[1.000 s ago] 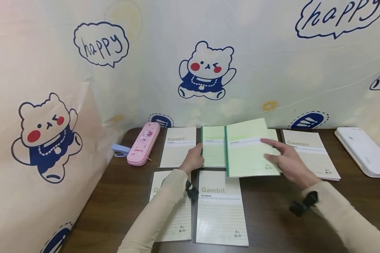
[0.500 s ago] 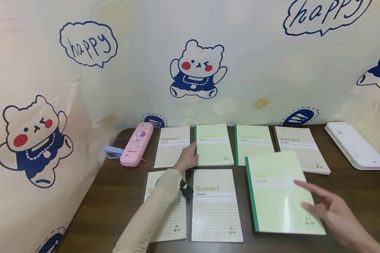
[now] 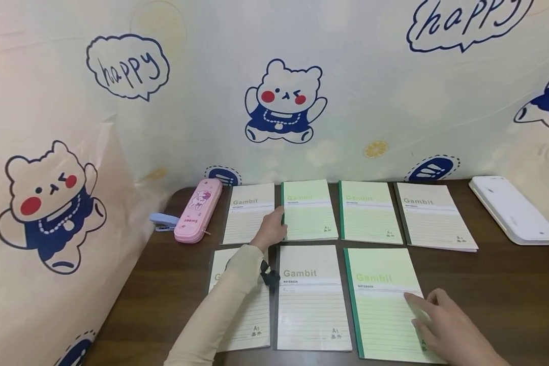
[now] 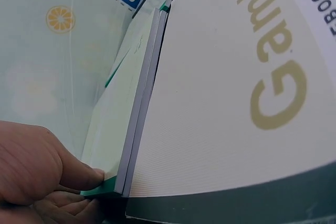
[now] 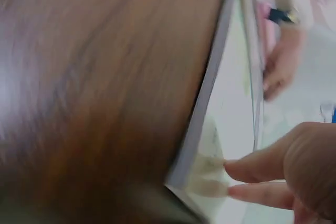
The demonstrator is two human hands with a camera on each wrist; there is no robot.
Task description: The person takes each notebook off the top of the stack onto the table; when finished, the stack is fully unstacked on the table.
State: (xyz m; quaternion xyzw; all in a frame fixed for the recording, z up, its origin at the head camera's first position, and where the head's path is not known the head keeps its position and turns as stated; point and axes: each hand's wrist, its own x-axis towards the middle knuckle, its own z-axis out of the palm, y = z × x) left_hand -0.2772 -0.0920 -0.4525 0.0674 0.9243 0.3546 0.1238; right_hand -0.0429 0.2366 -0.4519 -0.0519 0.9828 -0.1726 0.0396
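My left hand [image 3: 270,231] sits at the lower left corner of a green Gambit notebook [image 3: 308,211] in the back row. Up close, the left hand [image 4: 37,177] pinches that green notebook's [image 4: 121,114] corner, next to a cream notebook [image 4: 226,103]. My right hand [image 3: 439,320] lies with straight fingers on another green notebook [image 3: 384,300], flat at the front right. In the right wrist view, which is blurred, the right hand's [image 5: 283,177] fingertips touch this notebook [image 5: 231,129] near its edge.
The dark wooden table [image 3: 508,284] also bears more Gambit notebooks: cream [image 3: 249,213], green [image 3: 368,211] and cream [image 3: 432,216] at the back, two cream ones [image 3: 311,300] in front. A pink pencil case [image 3: 197,209] and blue stapler [image 3: 163,221] lie left, a white case [image 3: 512,209] right.
My right hand carried a green notebook from the back row towards me and laid it flat at the front right, beside the cream one. The left hand stayed put.
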